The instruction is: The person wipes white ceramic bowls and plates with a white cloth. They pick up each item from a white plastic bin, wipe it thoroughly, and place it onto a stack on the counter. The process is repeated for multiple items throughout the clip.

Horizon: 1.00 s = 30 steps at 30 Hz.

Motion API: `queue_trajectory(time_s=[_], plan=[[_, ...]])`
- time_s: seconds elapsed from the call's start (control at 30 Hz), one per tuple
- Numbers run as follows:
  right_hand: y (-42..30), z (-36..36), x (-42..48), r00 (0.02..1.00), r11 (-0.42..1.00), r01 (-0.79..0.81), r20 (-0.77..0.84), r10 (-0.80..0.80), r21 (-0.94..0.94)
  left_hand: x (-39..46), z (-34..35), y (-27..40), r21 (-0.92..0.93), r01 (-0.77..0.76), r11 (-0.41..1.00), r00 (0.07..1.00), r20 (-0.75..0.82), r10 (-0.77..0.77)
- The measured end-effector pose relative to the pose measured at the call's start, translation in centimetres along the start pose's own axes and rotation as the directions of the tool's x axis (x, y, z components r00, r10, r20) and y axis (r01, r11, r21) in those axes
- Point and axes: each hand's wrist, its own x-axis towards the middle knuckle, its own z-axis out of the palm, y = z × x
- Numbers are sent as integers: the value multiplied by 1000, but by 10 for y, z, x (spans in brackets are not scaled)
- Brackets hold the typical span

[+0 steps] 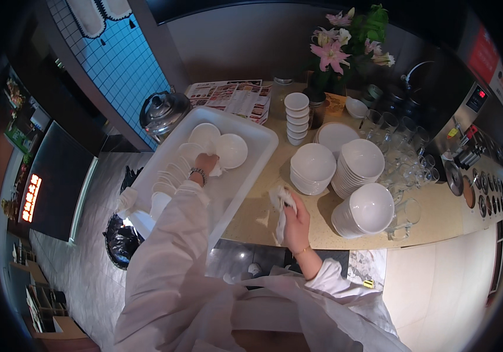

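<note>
My left hand reaches into a white plastic tub, a bit of white cloth or tissue showing beside its fingers; what the fingers touch is partly hidden. Around it in the tub lie white bowls and a row of white dishes leaning on one another. My right hand holds a crumpled white cloth above the counter's front edge. Right of it stand stacks of white bowls, with a stack of white plates behind them.
A stack of white cups stands behind the bowls. Glass mugs crowd the counter's right side. Printed menus, a metal kettle and a vase of lilies are at the back. A black-lined bin stands on the floor at left.
</note>
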Motion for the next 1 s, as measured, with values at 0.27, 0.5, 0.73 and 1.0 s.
queue_trajectory(time_s=[0.27, 0.5, 0.73, 1.0], plan=[[-45, 68, 82, 841, 822, 527, 265, -471, -214, -110, -129, 56, 166, -268, 949, 892, -328, 310], [-54, 101, 79, 659, 611, 728, 564, -497, -312, -162, -145, 63, 0, -330, 944, 869, -390, 304], [-47, 101, 68, 608, 419, 794, 590, -531, -441, -193, -163, 82, 198, -498, 845, 750, -391, 534], [-66, 113, 65, 495, 335, 869, 650, -577, -365, -191, -178, 77, 394, -606, 691, 606, -334, 722]])
